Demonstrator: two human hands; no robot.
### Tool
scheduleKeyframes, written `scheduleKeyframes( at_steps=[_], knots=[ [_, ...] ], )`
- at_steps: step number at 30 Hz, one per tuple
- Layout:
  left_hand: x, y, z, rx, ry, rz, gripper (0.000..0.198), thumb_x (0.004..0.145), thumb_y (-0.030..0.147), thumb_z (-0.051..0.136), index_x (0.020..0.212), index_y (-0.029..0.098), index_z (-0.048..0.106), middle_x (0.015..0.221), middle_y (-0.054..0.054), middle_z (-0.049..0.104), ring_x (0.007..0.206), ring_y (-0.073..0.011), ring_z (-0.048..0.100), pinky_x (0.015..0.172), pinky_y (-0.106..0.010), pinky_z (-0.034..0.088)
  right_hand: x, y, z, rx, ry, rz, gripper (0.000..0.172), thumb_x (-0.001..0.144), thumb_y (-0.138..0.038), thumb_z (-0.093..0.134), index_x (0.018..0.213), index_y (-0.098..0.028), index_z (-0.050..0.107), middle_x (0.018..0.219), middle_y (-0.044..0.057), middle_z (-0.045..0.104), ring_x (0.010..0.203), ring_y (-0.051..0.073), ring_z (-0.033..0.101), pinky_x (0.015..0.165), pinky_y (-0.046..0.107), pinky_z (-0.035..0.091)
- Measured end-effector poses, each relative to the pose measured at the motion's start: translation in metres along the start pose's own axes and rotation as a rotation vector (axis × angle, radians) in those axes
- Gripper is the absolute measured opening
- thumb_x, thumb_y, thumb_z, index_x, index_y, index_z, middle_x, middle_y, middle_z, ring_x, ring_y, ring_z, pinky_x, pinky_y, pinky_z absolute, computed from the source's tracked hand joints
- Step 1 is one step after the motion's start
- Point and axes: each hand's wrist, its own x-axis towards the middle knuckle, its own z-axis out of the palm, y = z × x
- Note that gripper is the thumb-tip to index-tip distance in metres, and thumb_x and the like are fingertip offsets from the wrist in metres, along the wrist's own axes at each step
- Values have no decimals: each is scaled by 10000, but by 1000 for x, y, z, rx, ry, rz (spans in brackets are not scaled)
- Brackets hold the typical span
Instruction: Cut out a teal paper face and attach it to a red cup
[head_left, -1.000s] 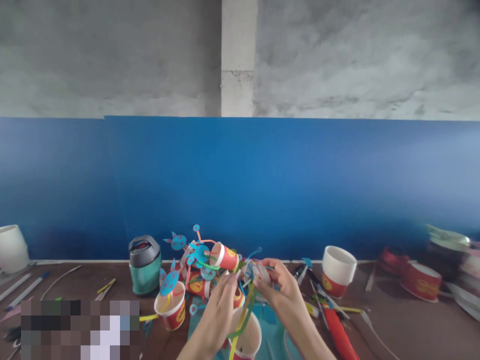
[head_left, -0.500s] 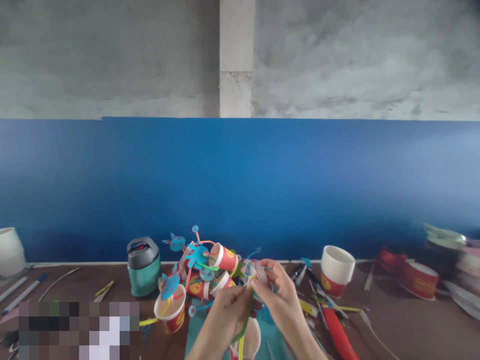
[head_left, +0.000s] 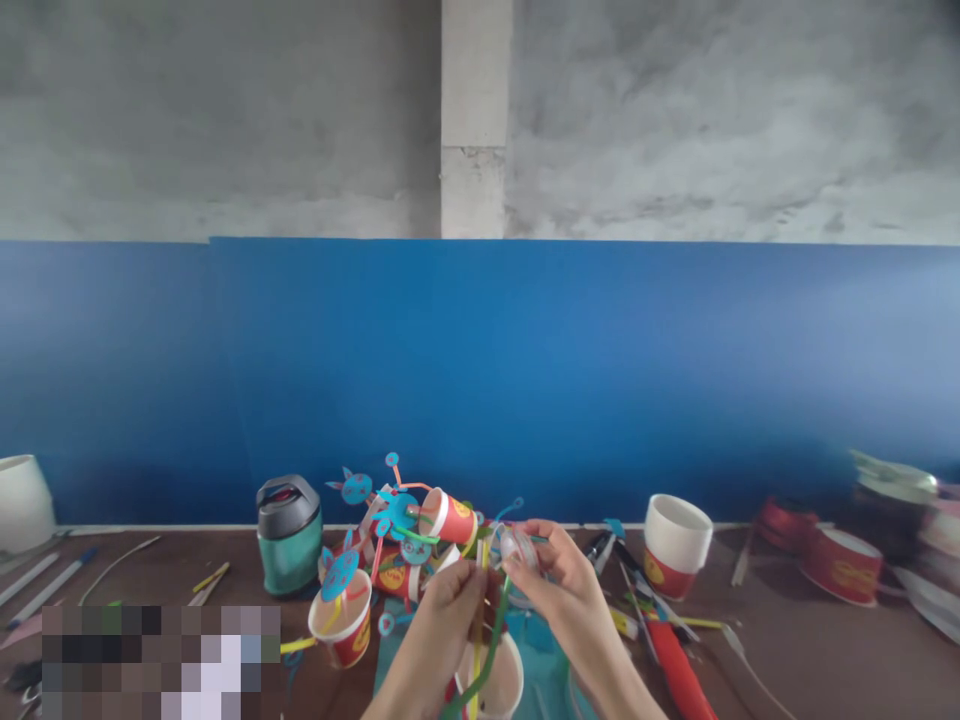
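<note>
My left hand [head_left: 444,612] is closed in a pinch on a yellow straw [head_left: 481,575], which stands nearly upright and reaches down to a paper cup [head_left: 508,672]. My right hand [head_left: 568,590] has its fingers closed round a small roll of clear tape [head_left: 520,548]. A bent green straw [head_left: 491,655] runs from beside the right thumb down in front of the cup; whether that thumb grips it I cannot tell. Behind my hands lies a heap of red and white cups [head_left: 450,517] with straws and blue paper animal faces [head_left: 400,510] attached.
A teal flask [head_left: 289,545] and a cup with a blue face [head_left: 349,640] stand to the left. On the right are a white-topped cup [head_left: 676,540], a red cutter-like tool [head_left: 675,665] and some pens. A blue panel [head_left: 480,370] rises behind the table.
My hands have drawn slightly apart. The yellow straw now shows upright in my left hand, and the tape roll is seen more plainly in my right. The green straw's lower end has swung left.
</note>
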Motion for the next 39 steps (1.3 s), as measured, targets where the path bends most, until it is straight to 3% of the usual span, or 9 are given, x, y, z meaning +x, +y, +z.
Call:
scheduleKeyframes(
  at_steps=[2,5,12,16,21,26,29,33,39],
  knots=[
    [0,-1,-1,17,58,74,512,666,642,601,709,132,584,512,55,435,481,-78,380,495,-211,291,1,1,-1,0,-9,5,384,651,-356,745,924,-186,536,692,6,666,598,139,554,535,232,414],
    [3,-3,-2,17,70,72,433,674,569,648,766,151,585,487,92,346,458,-68,292,465,-210,222,2,2,-2,34,-47,31,400,646,-352,749,938,-178,538,673,1,662,583,134,550,539,234,402],
    [-1,0,0,-11,-5,-70,417,684,570,638,772,164,603,488,72,392,451,-78,337,466,-224,212,3,4,-1,56,-59,51,408,625,-351,758,925,-180,542,633,-17,646,551,121,532,537,233,397],
    [-10,11,-5,86,-128,-172,469,704,598,585,656,131,596,505,35,463,430,-67,342,455,-225,190,1,5,-1,-14,-59,-3,359,649,-329,735,918,-180,550,643,-9,648,563,131,532,542,243,403],
    [-14,14,-11,-4,-331,-135,432,769,522,548,774,99,635,576,-58,623,583,-154,579,578,-250,372,0,6,0,-25,-61,-21,344,645,-325,735,903,-185,555,649,-10,645,571,137,536,551,248,408],
    [-11,8,-7,-178,-489,-223,476,725,543,594,851,85,624,584,-79,646,442,-150,580,426,-217,327,-2,8,5,23,-130,-32,342,640,-340,749,881,-191,555,671,4,663,607,151,570,578,259,441],
    [-12,8,-5,-207,-515,-231,482,727,547,596,826,77,631,530,-59,616,375,-126,536,364,-198,266,-2,8,6,76,-139,-8,388,608,-363,775,884,-193,562,670,1,665,594,150,579,562,252,444],
    [-12,7,-3,-240,-514,-240,472,729,534,607,790,67,636,471,-33,571,328,-100,469,338,-201,283,-2,7,6,139,-146,35,445,562,-390,803,883,-187,570,649,-5,657,566,144,574,542,240,438],
    [-10,1,-2,-234,-525,-228,428,720,506,629,794,85,636,456,-13,553,319,-82,429,332,-197,285,-6,2,6,92,-168,26,375,640,-372,761,898,-200,550,643,-34,616,445,83,498,414,183,390]
  ],
)
